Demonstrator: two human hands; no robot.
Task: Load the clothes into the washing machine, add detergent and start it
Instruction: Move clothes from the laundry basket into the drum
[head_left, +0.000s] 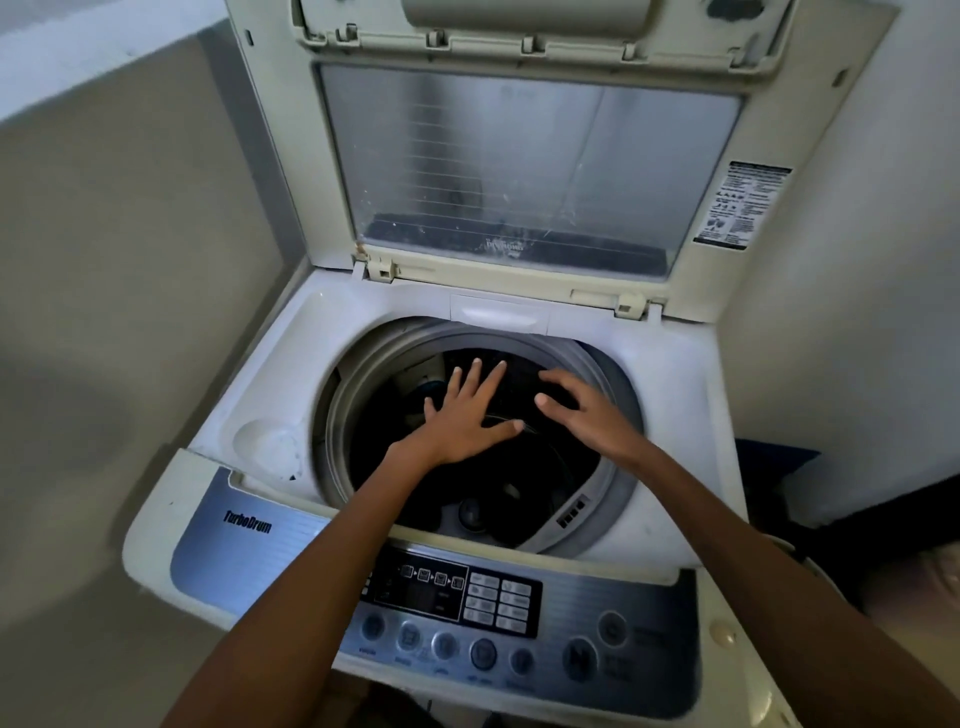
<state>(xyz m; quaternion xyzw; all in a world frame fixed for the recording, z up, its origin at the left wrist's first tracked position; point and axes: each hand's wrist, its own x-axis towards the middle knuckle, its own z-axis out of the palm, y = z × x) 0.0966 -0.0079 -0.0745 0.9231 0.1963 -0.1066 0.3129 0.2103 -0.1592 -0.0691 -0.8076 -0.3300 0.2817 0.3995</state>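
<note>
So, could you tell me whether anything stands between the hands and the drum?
Nothing visible does. The lid stands raised behind the opening. The left hand and right hand are both open, holding nothing, right over the drum.

Dim soft indoor light, dark drum (467, 467) interior; wide-angle edge distortion, slight blur

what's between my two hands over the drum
Nothing solid: left hand and right hand leave a narrow gap showing only the dark drum interior, head view.
</note>
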